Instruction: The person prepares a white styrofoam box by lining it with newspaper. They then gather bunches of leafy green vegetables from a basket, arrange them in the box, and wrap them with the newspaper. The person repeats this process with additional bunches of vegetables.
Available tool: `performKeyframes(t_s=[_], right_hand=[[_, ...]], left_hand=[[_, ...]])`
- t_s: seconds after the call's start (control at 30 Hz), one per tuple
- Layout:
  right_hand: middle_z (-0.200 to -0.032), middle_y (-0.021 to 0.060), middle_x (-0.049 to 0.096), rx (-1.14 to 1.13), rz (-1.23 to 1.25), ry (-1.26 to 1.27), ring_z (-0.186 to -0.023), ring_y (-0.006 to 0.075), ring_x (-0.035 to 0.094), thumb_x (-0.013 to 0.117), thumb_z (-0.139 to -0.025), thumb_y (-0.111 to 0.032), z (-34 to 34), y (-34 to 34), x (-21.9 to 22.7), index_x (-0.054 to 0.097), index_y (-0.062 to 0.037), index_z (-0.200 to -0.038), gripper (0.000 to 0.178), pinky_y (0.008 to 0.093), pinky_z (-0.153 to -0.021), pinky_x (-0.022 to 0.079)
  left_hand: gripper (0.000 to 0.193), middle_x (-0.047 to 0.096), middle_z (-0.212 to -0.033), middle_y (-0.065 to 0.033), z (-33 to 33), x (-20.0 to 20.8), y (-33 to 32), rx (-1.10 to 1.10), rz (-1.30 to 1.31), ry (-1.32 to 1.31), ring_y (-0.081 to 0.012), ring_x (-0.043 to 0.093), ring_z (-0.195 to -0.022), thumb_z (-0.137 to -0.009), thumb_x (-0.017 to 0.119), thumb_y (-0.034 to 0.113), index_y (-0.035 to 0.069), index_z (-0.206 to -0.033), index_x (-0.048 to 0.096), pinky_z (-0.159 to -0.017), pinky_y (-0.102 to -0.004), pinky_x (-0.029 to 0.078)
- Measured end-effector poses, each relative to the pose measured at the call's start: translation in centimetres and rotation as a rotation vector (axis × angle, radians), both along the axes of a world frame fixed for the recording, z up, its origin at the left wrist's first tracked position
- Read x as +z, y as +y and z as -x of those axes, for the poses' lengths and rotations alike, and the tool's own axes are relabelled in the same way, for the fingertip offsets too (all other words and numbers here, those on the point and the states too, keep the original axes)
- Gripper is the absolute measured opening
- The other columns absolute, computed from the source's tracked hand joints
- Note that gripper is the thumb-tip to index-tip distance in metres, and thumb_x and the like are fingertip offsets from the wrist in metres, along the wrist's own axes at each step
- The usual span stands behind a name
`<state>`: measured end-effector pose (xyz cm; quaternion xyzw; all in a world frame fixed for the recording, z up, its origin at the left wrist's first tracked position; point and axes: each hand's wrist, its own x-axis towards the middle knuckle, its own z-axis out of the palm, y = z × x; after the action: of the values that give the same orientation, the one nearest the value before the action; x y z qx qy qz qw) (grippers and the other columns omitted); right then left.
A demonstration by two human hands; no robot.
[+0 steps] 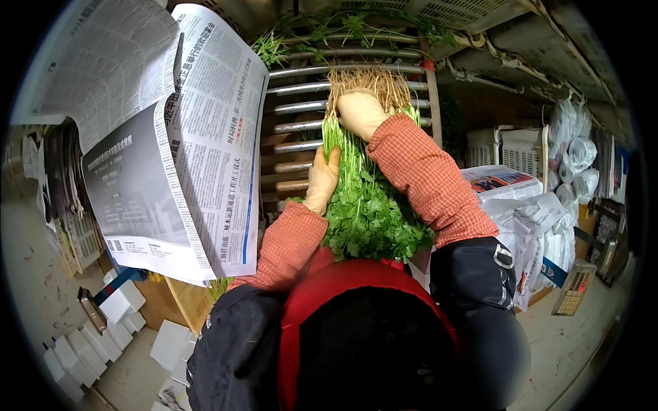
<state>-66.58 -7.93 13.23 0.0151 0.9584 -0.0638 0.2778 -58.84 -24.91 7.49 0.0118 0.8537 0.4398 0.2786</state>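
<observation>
Here it is, the leafy green herb bunch with thin pale stems [375,219], lying right in front of me on the rack of round metal bars [291,129], its tangled tan roots [387,81] pointing away! My left hand [322,179] cups the stems' left side; my right hand [362,113] curls over them at the roots. Fingers partly hidden: can't tell whether either's closed. Printed grey-white newspaper sheets [218,137] stand at left!
</observation>
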Motion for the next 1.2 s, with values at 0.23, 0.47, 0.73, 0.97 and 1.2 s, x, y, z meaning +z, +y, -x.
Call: performKeyframes(t_s=[0.23,0.47,0.73,0.97,1.2], right_hand=[[-0.084,0.0115,0.069,-0.795,0.471,0.577,-0.077,0.0176,0.063,0.062,-0.086,-0.016,1.1,8.0,-2.8,0.072,-0.0046,-0.095,0.017,0.0323,-0.073,0.05],[-0.114,0.0124,0.066,-0.692,0.538,0.539,-0.1,0.0224,0.063,0.069,-0.086,-0.027,2.7,9.4,0.8,0.059,-0.0035,-0.125,0.046,0.031,-0.089,0.049],[-0.092,0.0183,0.069,0.334,-0.201,-0.186,-0.088,0.0318,0.068,0.066,-0.081,-0.019,6.1,-2.8,-0.1,0.072,-0.0028,-0.097,0.024,0.0398,-0.087,0.05],[-0.099,0.0193,0.069,-0.073,0.049,0.293,-0.09,0.0328,0.067,0.062,-0.082,-0.017,7.1,2.2,-2.3,0.072,-0.0033,-0.097,0.023,0.0377,-0.083,0.051],[-0.116,0.0177,0.064,-0.588,0.508,0.612,-0.103,0.0251,0.063,0.064,-0.089,-0.033,-7.1,14.2,2.5,0.054,-0.002,-0.129,0.051,0.0326,-0.087,0.049]], left_hand=[[0.085,0.059,-0.108,-0.0363,-0.4,0.7,0.7,-0.087,0.066,-0.012,-0.0478,0.059,-0.102,-0.093,0.032,0.066,0.0,-0.144,0.025,-0.092,-0.0485,0.048],[0.098,0.062,-0.103,-0.0263,-0.5,1.9,1.1,-0.327,0.267,0.194,-0.0346,0.067,-0.08,-0.089,0.042,0.067,-0.008,-0.145,0.012,-0.069,-0.0383,0.056],[0.095,0.06,-0.108,-0.0315,0.0,4.0,2.1,-0.356,0.289,0.07,-0.0413,0.065,-0.09,-0.086,0.054,0.059,-0.01,-0.142,0.02,-0.077,-0.0436,0.053],[0.093,0.063,-0.097,-0.021,0.8,3.8,1.8,-0.354,0.241,-0.043,-0.0297,0.066,-0.077,-0.089,0.05,0.061,-0.01,-0.142,0.02,-0.065,-0.0384,0.056],[0.085,0.052,-0.132,-0.025,2.6,2.2,0.2,-0.23,0.063,-0.217,-0.0347,0.051,-0.123,-0.086,0.055,0.062,-0.002,-0.139,0.038,-0.104,-0.0375,0.037]])
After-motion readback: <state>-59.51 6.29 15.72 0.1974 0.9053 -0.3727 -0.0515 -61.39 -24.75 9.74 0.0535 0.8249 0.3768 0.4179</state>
